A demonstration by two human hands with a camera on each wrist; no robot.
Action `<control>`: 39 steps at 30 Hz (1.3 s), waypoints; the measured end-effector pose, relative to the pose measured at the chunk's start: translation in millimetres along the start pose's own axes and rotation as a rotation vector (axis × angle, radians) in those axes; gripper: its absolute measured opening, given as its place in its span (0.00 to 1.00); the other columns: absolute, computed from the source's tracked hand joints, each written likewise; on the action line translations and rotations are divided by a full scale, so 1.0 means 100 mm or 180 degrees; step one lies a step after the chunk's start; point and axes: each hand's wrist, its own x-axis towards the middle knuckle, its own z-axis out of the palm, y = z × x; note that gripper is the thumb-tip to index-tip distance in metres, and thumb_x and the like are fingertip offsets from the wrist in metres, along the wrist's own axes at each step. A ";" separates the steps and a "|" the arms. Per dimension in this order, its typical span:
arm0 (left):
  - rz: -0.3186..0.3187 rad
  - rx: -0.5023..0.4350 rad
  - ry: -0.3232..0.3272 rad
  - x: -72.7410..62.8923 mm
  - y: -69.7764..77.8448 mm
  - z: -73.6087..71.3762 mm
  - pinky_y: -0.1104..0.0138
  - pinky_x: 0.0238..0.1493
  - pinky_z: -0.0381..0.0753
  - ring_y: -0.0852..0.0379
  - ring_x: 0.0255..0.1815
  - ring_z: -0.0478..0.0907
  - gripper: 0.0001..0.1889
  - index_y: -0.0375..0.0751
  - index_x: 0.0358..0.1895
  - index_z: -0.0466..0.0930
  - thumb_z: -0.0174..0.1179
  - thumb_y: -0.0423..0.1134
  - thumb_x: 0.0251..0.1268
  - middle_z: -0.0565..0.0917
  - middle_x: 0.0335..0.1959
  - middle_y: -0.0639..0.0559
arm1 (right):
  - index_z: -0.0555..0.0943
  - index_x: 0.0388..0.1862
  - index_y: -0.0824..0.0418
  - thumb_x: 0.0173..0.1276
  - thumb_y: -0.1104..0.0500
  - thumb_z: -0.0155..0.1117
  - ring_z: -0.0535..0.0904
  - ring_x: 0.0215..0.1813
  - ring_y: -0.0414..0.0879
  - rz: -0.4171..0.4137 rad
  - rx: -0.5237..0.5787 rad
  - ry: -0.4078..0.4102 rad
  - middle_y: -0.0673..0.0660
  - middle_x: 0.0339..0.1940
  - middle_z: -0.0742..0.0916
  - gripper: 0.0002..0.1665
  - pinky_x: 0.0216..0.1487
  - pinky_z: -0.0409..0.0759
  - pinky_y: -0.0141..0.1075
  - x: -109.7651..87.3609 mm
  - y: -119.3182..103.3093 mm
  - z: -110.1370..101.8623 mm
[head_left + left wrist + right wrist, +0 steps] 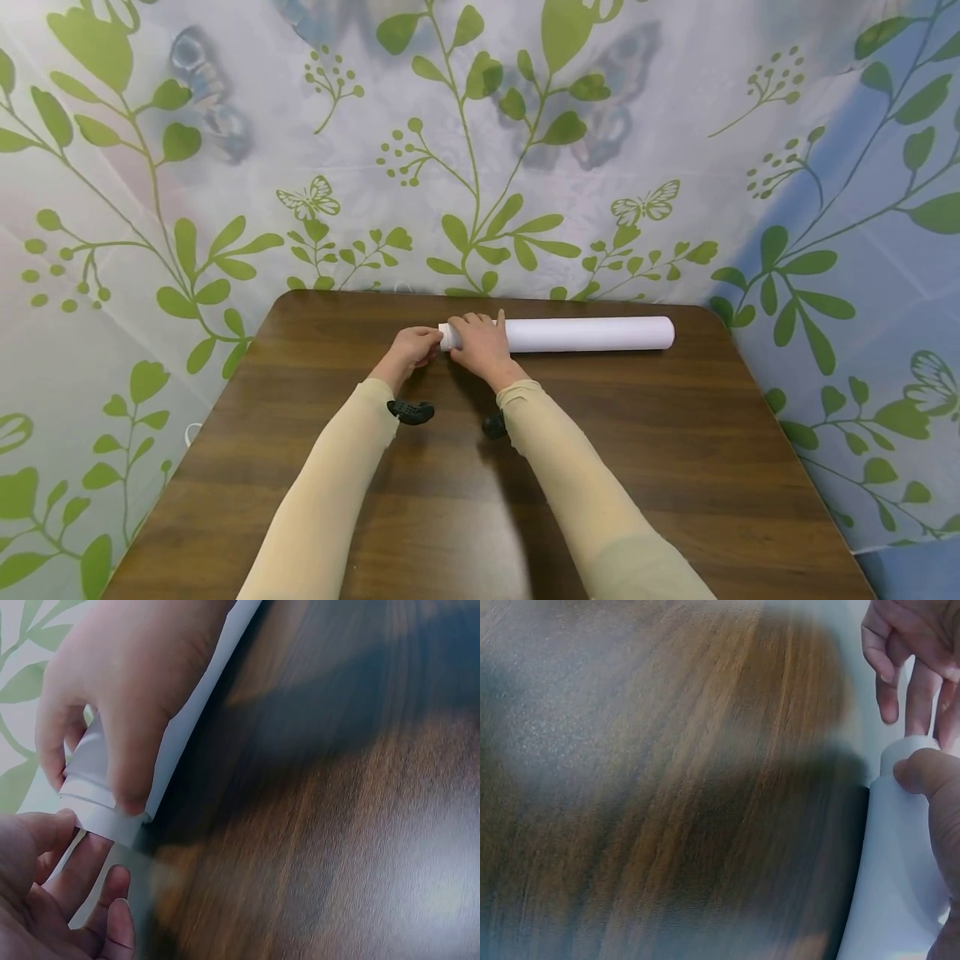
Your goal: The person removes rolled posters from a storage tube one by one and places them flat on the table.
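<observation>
A long white roll of what looks like paper point(592, 334) lies crosswise near the table's far edge. At its left end, my left hand point(412, 348) pinches the rim between thumb and fingers, one finger reaching into the opening in the left wrist view; the other fingers hang loosely curled. Just right of it, my right hand point(482, 343) grips the roll from above, thumb on the near side. A narrower inner layer point(105, 820) sticks out of the end between the hands. The right wrist view shows the right thumb point(915, 771) pressed on this end.
The brown wooden table point(645, 467) has rounded far corners. Behind it hangs a pale cloth point(525, 208) printed with green leaves and butterflies. Black wrist devices point(411, 412) sit at both cuffs. Dark shadows of the arms fall across the tabletop.
</observation>
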 end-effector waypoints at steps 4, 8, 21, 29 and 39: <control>-0.0053 0.0022 0.0015 0.05 -0.02 -0.03 0.53 0.56 0.78 0.45 0.53 0.80 0.18 0.36 0.62 0.82 0.58 0.43 0.78 0.84 0.51 0.42 | 0.73 0.73 0.44 0.69 0.42 0.70 0.72 0.71 0.55 -0.0003 -0.0005 0.0002 0.51 0.66 0.80 0.35 0.74 0.51 0.68 0.00 0.01 -0.01; -0.0077 0.0039 0.0009 0.04 -0.01 -0.05 0.53 0.57 0.78 0.46 0.51 0.80 0.18 0.36 0.62 0.82 0.58 0.43 0.78 0.84 0.53 0.41 | 0.73 0.73 0.43 0.69 0.43 0.70 0.71 0.71 0.55 -0.0003 0.0015 0.0006 0.51 0.66 0.80 0.34 0.74 0.49 0.68 0.00 0.00 -0.01; -0.0175 0.0054 0.0092 0.03 -0.01 -0.13 0.56 0.55 0.78 0.51 0.47 0.78 0.19 0.36 0.62 0.82 0.58 0.42 0.77 0.83 0.50 0.43 | 0.74 0.73 0.43 0.69 0.43 0.70 0.71 0.71 0.56 -0.0010 0.0041 0.0014 0.52 0.66 0.80 0.34 0.74 0.48 0.69 0.04 0.00 0.02; -0.0056 0.0018 0.0185 0.02 -0.03 -0.08 0.55 0.53 0.78 0.48 0.47 0.78 0.18 0.34 0.61 0.82 0.58 0.41 0.78 0.82 0.45 0.44 | 0.72 0.74 0.44 0.68 0.40 0.71 0.70 0.72 0.56 -0.0042 0.0024 0.0050 0.53 0.67 0.80 0.37 0.74 0.47 0.69 0.02 0.02 0.04; -0.0010 -0.0063 0.0257 0.00 -0.02 -0.01 0.52 0.55 0.77 0.44 0.47 0.76 0.18 0.32 0.58 0.83 0.58 0.42 0.77 0.80 0.41 0.44 | 0.74 0.72 0.46 0.67 0.39 0.72 0.69 0.73 0.60 -0.0070 0.0033 0.0238 0.55 0.66 0.81 0.38 0.74 0.46 0.69 0.00 0.01 0.11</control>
